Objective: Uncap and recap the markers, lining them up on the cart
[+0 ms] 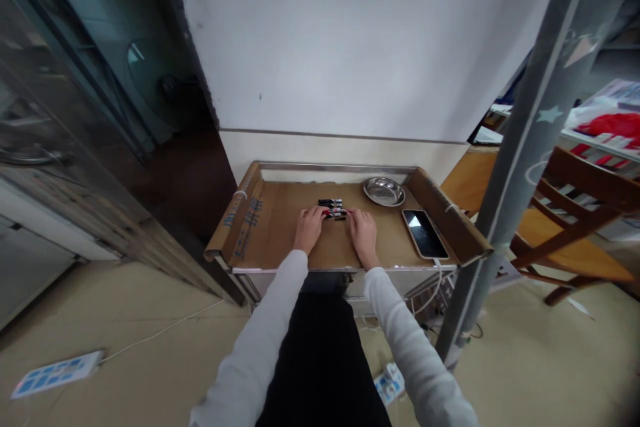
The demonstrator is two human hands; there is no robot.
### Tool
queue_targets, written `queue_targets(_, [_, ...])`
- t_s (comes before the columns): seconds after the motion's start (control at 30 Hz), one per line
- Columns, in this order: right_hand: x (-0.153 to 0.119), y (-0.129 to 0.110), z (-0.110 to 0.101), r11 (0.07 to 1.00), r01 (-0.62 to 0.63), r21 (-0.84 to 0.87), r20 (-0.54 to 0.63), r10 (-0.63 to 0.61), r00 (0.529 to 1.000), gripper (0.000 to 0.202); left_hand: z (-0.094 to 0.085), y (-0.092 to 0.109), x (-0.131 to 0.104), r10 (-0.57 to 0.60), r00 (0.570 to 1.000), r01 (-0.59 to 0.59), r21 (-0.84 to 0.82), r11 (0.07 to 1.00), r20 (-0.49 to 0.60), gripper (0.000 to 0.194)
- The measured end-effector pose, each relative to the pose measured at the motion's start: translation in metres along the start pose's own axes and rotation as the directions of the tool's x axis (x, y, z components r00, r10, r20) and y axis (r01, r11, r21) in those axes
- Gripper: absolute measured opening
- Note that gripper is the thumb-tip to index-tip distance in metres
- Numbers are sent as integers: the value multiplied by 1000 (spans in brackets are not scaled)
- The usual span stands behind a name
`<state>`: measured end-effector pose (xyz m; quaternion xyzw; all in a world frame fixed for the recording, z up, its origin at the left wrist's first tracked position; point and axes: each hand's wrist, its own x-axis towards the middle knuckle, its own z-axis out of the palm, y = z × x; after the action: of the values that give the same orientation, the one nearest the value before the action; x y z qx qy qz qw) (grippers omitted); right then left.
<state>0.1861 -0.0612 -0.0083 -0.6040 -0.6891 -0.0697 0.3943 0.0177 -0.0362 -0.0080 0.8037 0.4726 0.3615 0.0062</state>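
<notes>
Several small dark and red markers (pixel 330 203) lie side by side in the middle of a cardboard-lined table (pixel 280 233). My left hand (pixel 309 227) rests at their left end, its fingers closed on the end of a red-and-silver marker (pixel 336 212). At the right end of the same group my right hand (pixel 363 233) has its fingertips pinched on a thin red tip. The fingers partly hide the marker ends, and the small items are hard to tell apart.
A round metal dish (pixel 384 191) stands at the back right of the table. In front of it lies a phone (pixel 424 234) with a white cable. Raised cardboard edges (pixel 447 217) flank the table, and a metal post (pixel 520 167) rises at the right.
</notes>
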Motion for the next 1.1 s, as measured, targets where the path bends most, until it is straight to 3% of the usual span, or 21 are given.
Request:
queue_targets(0.3, [0, -4, 2, 980, 92, 178, 89, -109, 990, 37, 0, 0, -1, 38, 999, -37, -22, 999, 15, 23])
queue_targets(0.43, [1, -14, 0, 921, 237, 310, 180, -302, 936, 58, -1, 2, -1, 46, 999, -45, -15, 999, 25, 30])
queue_targets(0.5, [2, -15, 1, 916, 248, 316, 167, -311, 936, 62, -4, 2, -1, -18, 1000, 18, 33, 999, -3, 32])
queue_targets(0.57, [3, -12, 3, 946, 190, 263, 130, -230, 965, 56, -7, 2, 0, -151, 987, 157, 106, 982, -63, 33])
queue_targets(0.7, [1, -3, 7, 993, 86, 79, 128, -95, 987, 34, -8, -6, 5, -431, 886, 460, 221, 860, -170, 36])
queue_targets(0.87, [-1, 1, 11, 991, 82, -108, 188, -60, 980, 24, 2, -24, 11, -524, 846, 530, 277, 802, -100, 39])
queue_targets(0.93, [-1, 2, 14, 985, 65, -159, 196, -33, 980, 24, 4, -26, 12, -519, 851, 519, 269, 811, -78, 38])
queue_targets(1.0, [-1, 4, 16, 982, 46, -186, 199, -8, 980, 23, 4, -23, 11, -455, 886, 462, 241, 854, -87, 38])
queue_targets(1.1, [-1, 7, 21, 980, 40, -195, 194, -1, 981, 21, 4, -10, 6, -202, 979, 205, 143, 968, -29, 32])
